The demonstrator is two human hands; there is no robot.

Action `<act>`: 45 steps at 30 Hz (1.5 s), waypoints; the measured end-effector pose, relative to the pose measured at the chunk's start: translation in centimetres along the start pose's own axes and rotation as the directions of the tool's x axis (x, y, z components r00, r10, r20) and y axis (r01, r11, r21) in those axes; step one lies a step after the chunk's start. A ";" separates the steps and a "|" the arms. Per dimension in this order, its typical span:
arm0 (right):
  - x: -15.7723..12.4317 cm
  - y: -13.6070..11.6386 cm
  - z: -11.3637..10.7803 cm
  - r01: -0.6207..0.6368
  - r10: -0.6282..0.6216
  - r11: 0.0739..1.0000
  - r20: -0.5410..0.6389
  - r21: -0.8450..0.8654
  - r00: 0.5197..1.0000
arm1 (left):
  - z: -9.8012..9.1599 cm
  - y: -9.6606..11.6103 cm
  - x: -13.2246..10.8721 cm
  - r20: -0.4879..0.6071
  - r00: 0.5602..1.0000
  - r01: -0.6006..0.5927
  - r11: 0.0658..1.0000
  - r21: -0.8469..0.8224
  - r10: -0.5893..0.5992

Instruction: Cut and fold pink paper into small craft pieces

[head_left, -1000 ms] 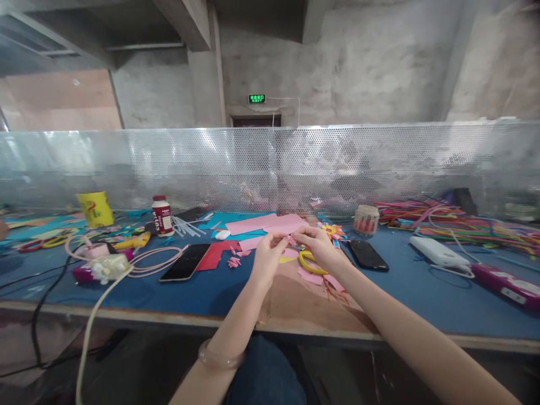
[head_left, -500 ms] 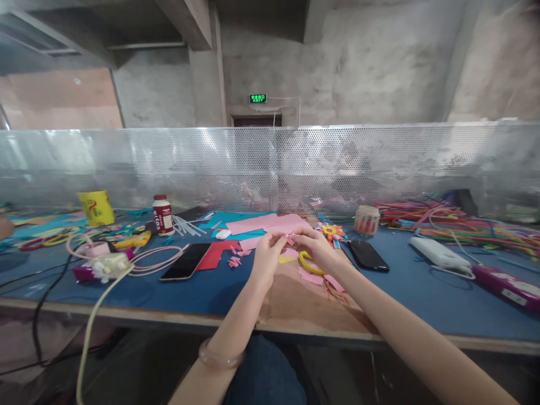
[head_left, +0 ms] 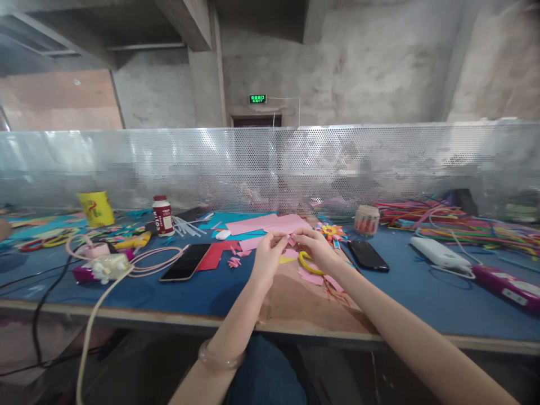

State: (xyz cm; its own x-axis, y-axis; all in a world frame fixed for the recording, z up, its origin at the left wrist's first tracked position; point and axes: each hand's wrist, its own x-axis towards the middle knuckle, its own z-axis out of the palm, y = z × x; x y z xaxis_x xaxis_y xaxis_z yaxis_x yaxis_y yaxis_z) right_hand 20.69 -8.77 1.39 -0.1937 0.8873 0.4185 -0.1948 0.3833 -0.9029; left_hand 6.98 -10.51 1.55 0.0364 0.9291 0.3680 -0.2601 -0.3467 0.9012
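Observation:
Both my hands meet over the wooden board [head_left: 295, 306] at the table's front. Between the fingertips is a small pink paper piece [head_left: 291, 240]; its exact shape is too small to make out. My left hand [head_left: 269, 254] pinches it from the left, and my right hand [head_left: 317, 246] pinches it from the right. Yellow-handled scissors [head_left: 304, 263] lie under my right hand, their blades hidden. Pink paper scraps [head_left: 311, 277] lie close by on the board. Behind the hands are larger pink paper sheets [head_left: 253, 224] on blue paper [head_left: 217, 217].
Left of my hands lie red paper [head_left: 211, 256], a phone [head_left: 186, 262], a drink bottle [head_left: 163, 216] and cables. At right are a paper flower [head_left: 331, 231], a jar [head_left: 367, 220], a black phone [head_left: 368, 256], a white power bank [head_left: 439, 253] and coloured pipe cleaners [head_left: 422, 219]. A perforated metal screen [head_left: 189, 157] stands behind.
The pink paper piece between my fingertips has turned slightly, and the fingers have shifted a little. Everything else stays in place.

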 end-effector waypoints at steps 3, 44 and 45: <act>0.1 0.0 -0.1 0.020 -0.020 1.000 0.005 -0.015 1.000 | 0.0 -0.1 0.0 0.000 1.000 0.004 1.000 0.010 -0.004; -0.9 -2.1 -1.1 0.115 -0.066 0.949 0.174 -0.292 0.983 | -0.6 0.7 -0.2 0.114 0.994 -0.020 0.980 0.196 -0.003; -0.9 -2.1 -1.1 0.117 -0.066 0.948 0.175 -0.296 0.982 | -0.6 0.7 -0.2 0.114 0.993 -0.020 0.980 0.196 -0.002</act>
State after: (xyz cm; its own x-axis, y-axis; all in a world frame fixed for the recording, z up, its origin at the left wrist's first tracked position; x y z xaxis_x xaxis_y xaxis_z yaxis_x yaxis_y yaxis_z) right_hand 22.29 -10.09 2.80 -0.3454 0.8015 0.4882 0.0772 0.5427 -0.8364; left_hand 6.18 -10.86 1.93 0.1470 0.9091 0.3898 -0.0670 -0.3841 0.9209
